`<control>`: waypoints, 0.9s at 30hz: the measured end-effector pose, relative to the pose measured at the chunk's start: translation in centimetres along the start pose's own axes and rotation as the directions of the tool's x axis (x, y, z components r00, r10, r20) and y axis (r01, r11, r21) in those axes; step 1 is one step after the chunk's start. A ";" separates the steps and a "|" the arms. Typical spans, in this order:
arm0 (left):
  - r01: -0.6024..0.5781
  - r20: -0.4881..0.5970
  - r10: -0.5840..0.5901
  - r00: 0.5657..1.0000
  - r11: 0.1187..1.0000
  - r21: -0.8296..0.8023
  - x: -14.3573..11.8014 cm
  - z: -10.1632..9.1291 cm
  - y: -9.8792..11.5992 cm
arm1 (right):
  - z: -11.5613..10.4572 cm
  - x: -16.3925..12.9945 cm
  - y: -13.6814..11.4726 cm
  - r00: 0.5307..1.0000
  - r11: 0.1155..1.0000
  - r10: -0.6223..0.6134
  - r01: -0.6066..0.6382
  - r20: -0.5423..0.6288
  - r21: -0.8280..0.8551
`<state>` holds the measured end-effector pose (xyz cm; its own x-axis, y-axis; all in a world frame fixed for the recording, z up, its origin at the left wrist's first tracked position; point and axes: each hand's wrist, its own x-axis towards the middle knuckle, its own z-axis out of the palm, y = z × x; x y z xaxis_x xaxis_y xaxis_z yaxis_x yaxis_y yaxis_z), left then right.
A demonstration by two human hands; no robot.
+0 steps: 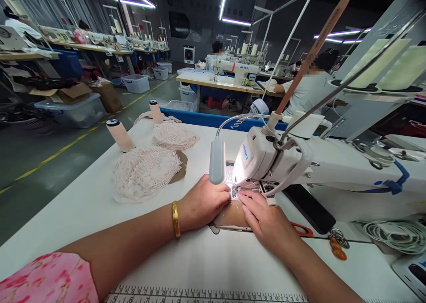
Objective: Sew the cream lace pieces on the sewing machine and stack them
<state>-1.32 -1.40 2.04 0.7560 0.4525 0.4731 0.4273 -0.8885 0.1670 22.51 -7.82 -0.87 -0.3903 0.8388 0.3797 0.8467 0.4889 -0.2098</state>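
Note:
Under the lit head of a white sewing machine (258, 161) lies a small piece of white lace (229, 173), partly hidden by the lamp and the needle area. My left hand (206, 202) is left of the presser foot, its fingers curled closed on the lace edge. Just right of the foot, my right hand (264, 214) rests with its fingers stretched forward, the fingertips close to the needle and touching the work. Between the hands shows a brown plate (233, 214) in the machine bed. A grey lamp (217, 161) on a bent metal neck hangs above my left fingers.
Heaps of cream lace (143, 174) and two thread cones (120, 135) stand at the table's left. A black phone (309, 207), orange-handled tool (302, 229) and keyring (338, 249) lie right. A measuring tape (199, 295) runs along the front edge. Other people sit at machines beyond.

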 end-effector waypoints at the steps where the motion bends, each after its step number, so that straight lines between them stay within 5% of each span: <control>1: 0.025 0.009 -0.025 1.000 1.000 0.007 0.0 -0.2 0.0 | 0.0 0.0 0.0 1.000 1.000 -0.003 0.004 -0.007 0.007; 6: 0.180 0.130 -0.187 0.974 0.982 0.065 -0.1 -1.5 0.6 | -0.6 -0.1 -0.2 0.995 0.995 -0.076 0.080 -0.064 0.064; 8: 0.156 0.178 -0.148 0.973 0.987 -0.030 -0.3 -2.1 1.0 | -1.0 0.0 -0.6 0.988 0.983 -0.127 0.137 -0.082 0.122; 11: 0.083 0.089 -0.070 0.994 0.986 -0.145 -0.4 -2.5 1.2 | -1.5 0.3 -1.2 0.978 0.954 -0.201 0.210 -0.063 0.216; 14: 0.073 0.050 -0.067 0.996 0.988 -0.133 -0.5 -2.4 0.7 | -1.8 0.5 -1.1 0.972 0.949 -0.234 0.234 -0.024 0.214; 20: 0.064 0.108 -0.053 0.993 0.992 -0.108 -0.7 -1.5 0.5 | -2.0 0.1 -0.2 0.994 0.989 -0.110 0.109 -0.001 0.099; 27: -0.038 0.042 0.045 0.998 0.985 -0.166 -1.2 -0.5 1.5 | -2.5 0.5 -1.2 0.973 0.954 -0.230 0.221 0.022 0.200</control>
<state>-1.83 -3.31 2.16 0.7944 0.4147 0.4438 0.3102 -0.9052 0.2905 22.21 -8.63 1.84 -0.5828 0.7087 0.3977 0.6493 0.7003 -0.2966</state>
